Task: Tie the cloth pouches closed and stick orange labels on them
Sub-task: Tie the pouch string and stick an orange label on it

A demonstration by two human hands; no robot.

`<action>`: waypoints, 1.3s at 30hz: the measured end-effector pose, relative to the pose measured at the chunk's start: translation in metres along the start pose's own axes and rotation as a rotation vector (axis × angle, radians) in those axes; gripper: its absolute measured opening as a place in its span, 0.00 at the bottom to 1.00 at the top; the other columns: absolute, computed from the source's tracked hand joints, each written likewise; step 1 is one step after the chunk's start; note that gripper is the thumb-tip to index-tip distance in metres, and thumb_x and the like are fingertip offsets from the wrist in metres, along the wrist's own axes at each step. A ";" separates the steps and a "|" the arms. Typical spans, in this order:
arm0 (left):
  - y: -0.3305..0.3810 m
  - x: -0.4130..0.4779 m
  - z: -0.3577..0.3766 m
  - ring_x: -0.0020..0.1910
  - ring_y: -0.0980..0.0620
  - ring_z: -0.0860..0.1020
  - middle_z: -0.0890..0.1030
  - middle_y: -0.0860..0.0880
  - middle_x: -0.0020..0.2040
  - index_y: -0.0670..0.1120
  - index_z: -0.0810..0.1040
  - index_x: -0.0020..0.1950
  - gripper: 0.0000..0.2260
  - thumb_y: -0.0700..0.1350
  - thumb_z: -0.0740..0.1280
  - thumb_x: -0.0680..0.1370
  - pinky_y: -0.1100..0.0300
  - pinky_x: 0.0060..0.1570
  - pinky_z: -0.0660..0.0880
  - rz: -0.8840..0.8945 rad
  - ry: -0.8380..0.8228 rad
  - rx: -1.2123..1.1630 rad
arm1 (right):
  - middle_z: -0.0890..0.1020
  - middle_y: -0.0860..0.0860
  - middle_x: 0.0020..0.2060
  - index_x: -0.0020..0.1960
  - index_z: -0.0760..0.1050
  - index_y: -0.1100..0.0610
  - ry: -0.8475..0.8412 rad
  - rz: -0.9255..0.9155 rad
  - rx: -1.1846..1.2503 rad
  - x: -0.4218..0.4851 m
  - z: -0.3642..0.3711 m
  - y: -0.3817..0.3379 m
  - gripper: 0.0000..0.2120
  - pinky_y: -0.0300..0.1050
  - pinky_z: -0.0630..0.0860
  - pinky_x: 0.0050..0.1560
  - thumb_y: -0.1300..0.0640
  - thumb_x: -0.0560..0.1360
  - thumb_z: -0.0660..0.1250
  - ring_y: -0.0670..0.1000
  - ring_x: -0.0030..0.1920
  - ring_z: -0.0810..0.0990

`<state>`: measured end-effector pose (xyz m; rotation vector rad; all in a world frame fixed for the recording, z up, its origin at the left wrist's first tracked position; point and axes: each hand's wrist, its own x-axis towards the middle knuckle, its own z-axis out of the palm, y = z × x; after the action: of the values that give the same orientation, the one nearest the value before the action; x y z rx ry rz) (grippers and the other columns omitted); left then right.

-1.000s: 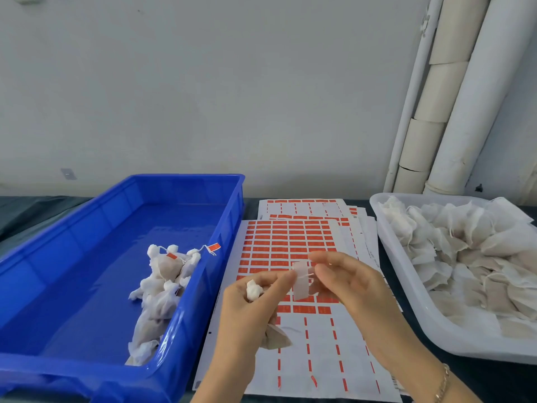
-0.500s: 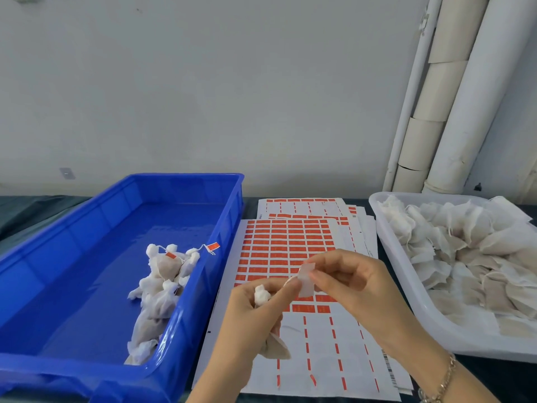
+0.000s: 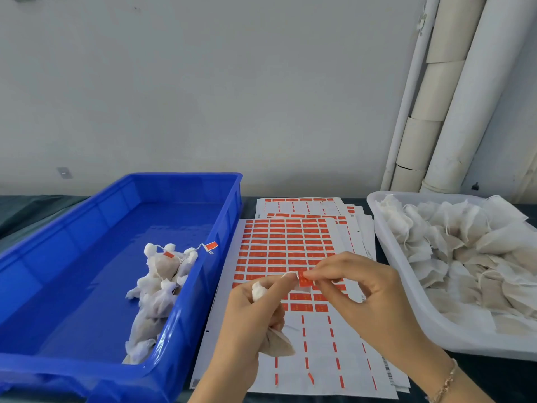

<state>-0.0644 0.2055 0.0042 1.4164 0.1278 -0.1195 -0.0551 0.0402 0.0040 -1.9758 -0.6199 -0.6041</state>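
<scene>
My left hand [image 3: 250, 312] grips a tied cloth pouch [image 3: 277, 343]; its gathered top [image 3: 258, 290] sticks up from my fist and its body hangs below. The pouch's string runs between my left thumb and forefinger. My right hand [image 3: 357, 289] pinches an orange label [image 3: 305, 279] against that string end, just right of my left fingertips. Both hands hover over the top label sheet [image 3: 290, 242], whose upper rows hold orange labels. Its lower rows are mostly peeled.
A blue bin [image 3: 87, 286] on the left holds several tied, labelled pouches [image 3: 159, 286] against its right wall. A white tray [image 3: 412, 312] on the right is full of loose cloth pouches [image 3: 470, 251]. More label sheets [image 3: 302, 203] lie behind. White pipes [image 3: 453, 112] stand at the back right.
The white backing side of the label faced me earlier; now its orange face shows, folded at the string end. Both hands have dropped slightly and closed together.
</scene>
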 end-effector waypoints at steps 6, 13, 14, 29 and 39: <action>-0.005 0.006 0.000 0.21 0.58 0.66 0.69 0.50 0.23 0.52 0.80 0.25 0.13 0.52 0.73 0.69 0.66 0.26 0.68 -0.039 0.033 -0.012 | 0.82 0.40 0.45 0.50 0.81 0.48 0.021 -0.093 -0.069 0.000 0.002 -0.004 0.09 0.26 0.74 0.51 0.49 0.70 0.68 0.40 0.51 0.80; -0.008 0.008 0.000 0.22 0.57 0.66 0.69 0.49 0.23 0.51 0.78 0.24 0.14 0.51 0.74 0.69 0.64 0.26 0.67 -0.072 0.023 -0.045 | 0.83 0.46 0.45 0.49 0.84 0.55 -0.021 -0.151 -0.186 -0.002 -0.001 -0.002 0.10 0.27 0.75 0.53 0.58 0.68 0.72 0.43 0.48 0.81; -0.008 0.008 -0.001 0.22 0.57 0.66 0.69 0.50 0.23 0.51 0.78 0.24 0.15 0.51 0.74 0.70 0.64 0.26 0.67 -0.077 0.018 -0.048 | 0.84 0.47 0.44 0.49 0.84 0.55 -0.027 -0.153 -0.195 -0.002 -0.001 -0.002 0.10 0.29 0.75 0.53 0.58 0.68 0.72 0.44 0.47 0.82; -0.010 0.002 0.003 0.24 0.58 0.71 0.73 0.53 0.24 0.50 0.84 0.37 0.09 0.55 0.74 0.66 0.63 0.30 0.70 0.099 0.154 0.036 | 0.84 0.41 0.41 0.47 0.81 0.48 0.039 0.239 0.199 0.000 0.007 -0.008 0.08 0.35 0.79 0.47 0.49 0.69 0.74 0.46 0.46 0.83; -0.022 0.003 0.004 0.38 0.56 0.79 0.81 0.58 0.35 0.54 0.80 0.41 0.10 0.58 0.67 0.69 0.71 0.36 0.76 0.493 0.208 0.448 | 0.84 0.41 0.39 0.43 0.81 0.48 -0.071 0.453 0.260 0.001 0.015 -0.001 0.02 0.30 0.77 0.42 0.54 0.72 0.71 0.43 0.43 0.83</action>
<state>-0.0646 0.1980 -0.0174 1.8646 -0.0859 0.4322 -0.0523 0.0539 -0.0010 -1.8129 -0.2594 -0.1656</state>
